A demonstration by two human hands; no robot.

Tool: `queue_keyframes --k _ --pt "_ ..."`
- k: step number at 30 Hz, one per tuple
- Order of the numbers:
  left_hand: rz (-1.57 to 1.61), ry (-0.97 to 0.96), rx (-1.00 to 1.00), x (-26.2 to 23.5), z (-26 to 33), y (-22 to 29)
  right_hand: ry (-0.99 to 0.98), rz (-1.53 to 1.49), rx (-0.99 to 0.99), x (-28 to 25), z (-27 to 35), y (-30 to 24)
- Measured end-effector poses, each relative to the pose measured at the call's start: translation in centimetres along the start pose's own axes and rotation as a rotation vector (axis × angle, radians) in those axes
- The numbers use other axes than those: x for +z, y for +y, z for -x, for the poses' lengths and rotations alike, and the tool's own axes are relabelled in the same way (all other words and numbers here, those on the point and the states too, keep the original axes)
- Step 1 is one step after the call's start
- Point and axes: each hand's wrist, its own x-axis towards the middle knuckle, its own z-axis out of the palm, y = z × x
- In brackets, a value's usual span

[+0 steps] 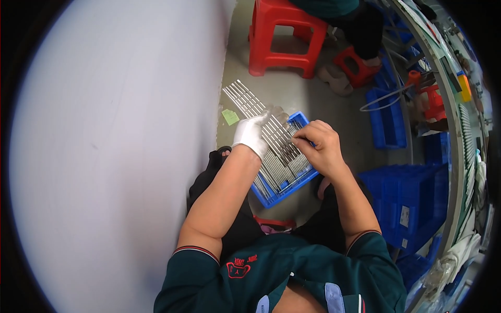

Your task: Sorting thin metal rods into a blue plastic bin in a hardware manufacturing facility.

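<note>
My left hand (251,132), in a white glove, grips a flat bundle of thin metal rods (245,98) that sticks out up and to the left. My right hand (322,147) is bare and pinches rod ends beside the glove. Both hands hover over a blue plastic tray (286,189) resting on my lap, filled with several more metal rods (284,161) lying side by side.
A large pale wall or panel (115,156) fills the left. Red plastic stools (284,36) stand ahead, with another person's legs by them. Stacked blue crates (412,203) and a workbench edge (459,130) line the right. A green slip (230,116) lies on the floor.
</note>
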Motion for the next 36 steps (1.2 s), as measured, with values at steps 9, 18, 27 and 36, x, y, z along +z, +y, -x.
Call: queue_keyframes --k 9,18,27,36 --pt "0.015 0.024 0.008 -0.6 -0.4 -0.2 -0.011 0.129 -0.099 -0.1 -0.1 -0.7" --pt "0.011 -0.011 0.016 -0.5 -0.2 -0.3 -0.061 0.200 -0.169 -0.2 -0.4 -1.3" --pt "0.003 0.010 0.011 0.1 0.3 -0.1 -0.047 0.035 -0.033 0.3 0.1 -0.3" --pt "0.005 0.019 -0.010 0.5 0.7 0.0 -0.046 -0.050 0.054 0.1 0.1 0.3"
